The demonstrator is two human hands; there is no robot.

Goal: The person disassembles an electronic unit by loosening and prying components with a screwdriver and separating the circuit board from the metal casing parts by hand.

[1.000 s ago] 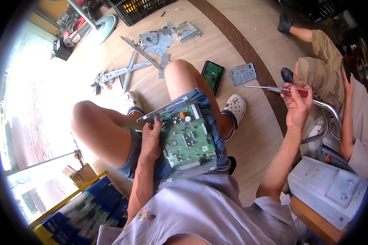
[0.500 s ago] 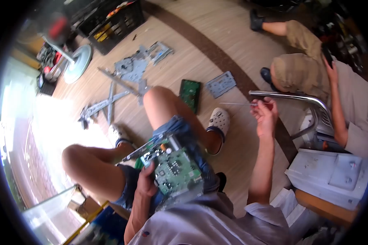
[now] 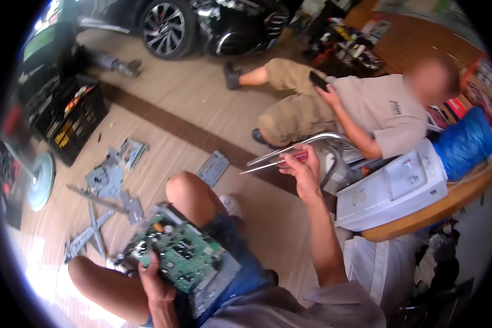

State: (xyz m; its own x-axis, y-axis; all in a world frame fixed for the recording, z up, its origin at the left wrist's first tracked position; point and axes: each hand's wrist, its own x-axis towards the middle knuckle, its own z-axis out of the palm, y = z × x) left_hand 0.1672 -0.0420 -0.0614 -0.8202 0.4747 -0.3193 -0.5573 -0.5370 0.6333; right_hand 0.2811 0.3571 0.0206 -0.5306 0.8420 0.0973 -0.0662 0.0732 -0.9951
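My left hand [image 3: 157, 281] grips a green circuit board [image 3: 183, 256] by its near left edge, thumb on top. The board is fixed to a grey metal plate [image 3: 216, 284] and rests over my lap, dense with small parts and connectors. Raised to the right, my right hand [image 3: 306, 172] is closed around a screwdriver [image 3: 261, 168] with a red handle. Its long thin shaft points left, apart from the board. A curved chrome tube [image 3: 317, 136] passes just behind that hand.
Metal plates [image 3: 106, 179] and crossed metal strips [image 3: 93, 227] lie on the floor at left, with another plate [image 3: 213, 168] ahead. A black crate [image 3: 74, 123] stands beyond. At right, a seated person [image 3: 361, 104] holds a phone near a white appliance casing [image 3: 393, 183].
My view has swung up and to the right, bringing in a car wheel and more of the seated person. The board stays in my left hand and the screwdriver in my right.
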